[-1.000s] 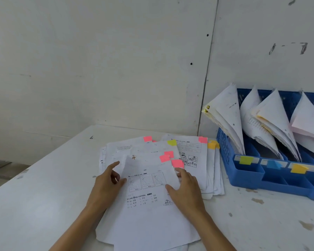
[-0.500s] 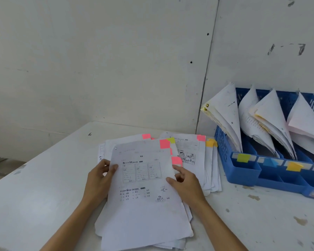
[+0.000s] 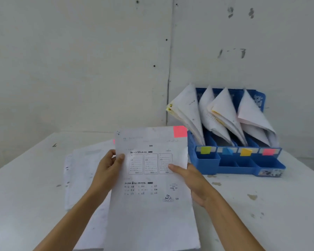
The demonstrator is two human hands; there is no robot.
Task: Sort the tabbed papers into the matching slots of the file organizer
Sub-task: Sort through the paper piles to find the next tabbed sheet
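I hold a white printed sheet [image 3: 150, 201] with a pink tab [image 3: 179, 131] at its top right corner, raised above the table. My left hand [image 3: 108, 168] pinches its left edge and my right hand [image 3: 192, 180] grips its right edge. Under and left of it lies the pile of remaining papers [image 3: 83, 171], mostly hidden by the sheet. To the right stands the blue file organizer [image 3: 207, 165], its slots marked by green [image 3: 205, 150], blue [image 3: 227, 151], orange [image 3: 245, 152] and pink [image 3: 268, 152] labels. Folded papers [image 3: 223, 115] lean in each slot.
The white table [image 3: 261, 205] has chipped paint spots near the organizer. A white panelled wall [image 3: 80, 69] rises right behind the table and the organizer. The table's right edge falls away past the organizer.
Both hands lifted the pink-tabbed sheet off the pile and raised it toward the camera. The view tilted upward, so the pile now sits mostly behind the sheet.
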